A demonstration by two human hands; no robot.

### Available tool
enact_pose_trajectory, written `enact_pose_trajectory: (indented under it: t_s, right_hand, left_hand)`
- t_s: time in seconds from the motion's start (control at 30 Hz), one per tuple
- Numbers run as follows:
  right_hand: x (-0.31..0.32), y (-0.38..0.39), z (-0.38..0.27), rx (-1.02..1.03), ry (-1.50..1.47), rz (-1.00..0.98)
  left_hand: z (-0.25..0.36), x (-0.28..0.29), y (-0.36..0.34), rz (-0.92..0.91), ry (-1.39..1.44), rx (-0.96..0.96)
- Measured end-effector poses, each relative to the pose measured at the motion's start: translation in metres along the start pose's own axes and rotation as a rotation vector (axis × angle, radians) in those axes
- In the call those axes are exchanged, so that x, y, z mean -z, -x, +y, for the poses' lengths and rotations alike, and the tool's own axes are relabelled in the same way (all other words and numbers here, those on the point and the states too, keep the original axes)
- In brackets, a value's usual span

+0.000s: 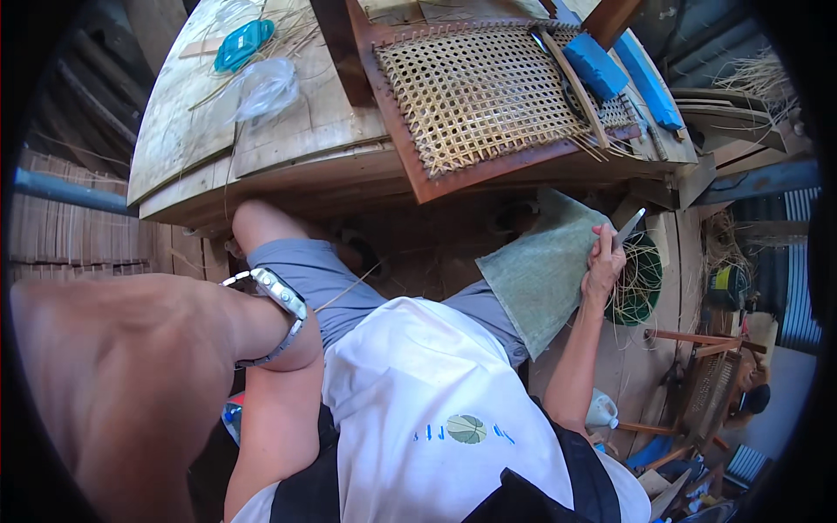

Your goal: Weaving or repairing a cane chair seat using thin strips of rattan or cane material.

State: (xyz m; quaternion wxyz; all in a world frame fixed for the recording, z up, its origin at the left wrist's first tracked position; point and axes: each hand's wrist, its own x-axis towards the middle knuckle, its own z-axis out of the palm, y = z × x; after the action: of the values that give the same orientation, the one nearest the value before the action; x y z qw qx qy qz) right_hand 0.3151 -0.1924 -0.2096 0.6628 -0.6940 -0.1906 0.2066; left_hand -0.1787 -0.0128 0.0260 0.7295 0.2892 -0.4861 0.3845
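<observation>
My right hand (603,266) is closed around a knife (629,227), its blade pointing up and away beside my right thigh. A grey-green cloth (549,266) is draped over that thigh, next to the hand. Raised very close to the camera on the left is my left hand (113,366), large and blurred, with a metal watch (281,292) on its wrist. Its fingers are not made out. A thin cane strand (349,286) shows beyond the watch, over my lap. In front of me a wooden chair frame (425,185) with a woven cane seat (471,87) rests on the workbench (305,139).
A wooden stick (575,87) and a blue block (595,66) lie on the seat, with a longer blue block (648,83) beside it. A teal container (243,45) and plastic bag (266,90) sit left. A green basket (641,292) holds cane scraps. Another person (751,401) is far right.
</observation>
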Motion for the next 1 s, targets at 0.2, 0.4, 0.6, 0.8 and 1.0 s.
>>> enact_pose_trajectory:
  t_s: [0.2,0.4,0.6,0.8,1.0]
  right_hand:
    - [-0.004,0.002,-0.001,0.034,0.022,0.02]
    - [0.006,0.003,0.003,0.017,0.032,0.046]
    - [0.021,0.009,0.01,0.004,0.022,0.1]
    - [0.03,0.013,0.009,-0.017,-0.011,0.123]
    - [0.031,0.012,0.012,-0.024,-0.026,0.141]
  left_hand:
    - [-0.039,0.006,-0.007,-0.046,0.454,0.013]
    - [-0.087,0.026,-0.013,-0.026,0.539,0.011]
    - [-0.111,0.033,-0.018,0.013,0.494,0.007]
    - [-0.129,0.033,-0.021,0.064,0.423,-0.014]
    - [-0.139,0.042,-0.03,0.108,0.327,-0.02]
